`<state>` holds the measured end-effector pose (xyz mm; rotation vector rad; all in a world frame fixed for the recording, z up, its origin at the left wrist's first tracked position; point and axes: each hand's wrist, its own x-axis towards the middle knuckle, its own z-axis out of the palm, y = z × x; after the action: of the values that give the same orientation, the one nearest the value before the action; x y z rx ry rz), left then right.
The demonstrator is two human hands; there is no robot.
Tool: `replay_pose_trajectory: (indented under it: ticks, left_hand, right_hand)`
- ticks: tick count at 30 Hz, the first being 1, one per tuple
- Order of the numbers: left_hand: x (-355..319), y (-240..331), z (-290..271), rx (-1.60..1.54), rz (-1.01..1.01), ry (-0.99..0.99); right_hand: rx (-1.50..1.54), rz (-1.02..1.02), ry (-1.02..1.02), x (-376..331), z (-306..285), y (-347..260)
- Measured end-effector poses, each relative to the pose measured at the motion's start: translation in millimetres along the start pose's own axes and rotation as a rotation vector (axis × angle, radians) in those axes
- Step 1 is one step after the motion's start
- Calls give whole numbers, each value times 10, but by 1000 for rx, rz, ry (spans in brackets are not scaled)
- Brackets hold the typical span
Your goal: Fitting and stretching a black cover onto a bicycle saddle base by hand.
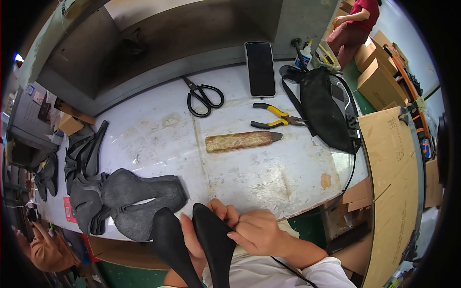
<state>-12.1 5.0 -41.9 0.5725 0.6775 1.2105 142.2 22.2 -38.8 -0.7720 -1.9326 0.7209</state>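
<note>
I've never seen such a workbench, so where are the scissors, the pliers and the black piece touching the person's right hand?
Scissors (194, 88): head view, on the pivot.
Pliers (286, 118): head view, on the joint.
Black piece (214, 234): head view, on its broad part.

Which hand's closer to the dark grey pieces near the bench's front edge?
Left. The left hand is just right of the dark grey pieces, toward the body; the right hand is farther right.
</note>
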Motion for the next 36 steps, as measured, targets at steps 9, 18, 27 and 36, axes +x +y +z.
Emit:
replay_pose_trajectory:
  ticks: [9,18,27,36]
  left_hand:
    - [-124,83,72,322,-19,237]
    - [-161,147,216,209,-9,153]
    - [-95,79,333,361,84,229]
    - [-271,194,209,541,-206,90]
  right_hand:
    - [893,755,234,-110,134,-75]
    - [193,465,197,66,39,-187]
    - [717,620,136,74,-109,-138]
    - [245,448,-6,178,-355,-92]
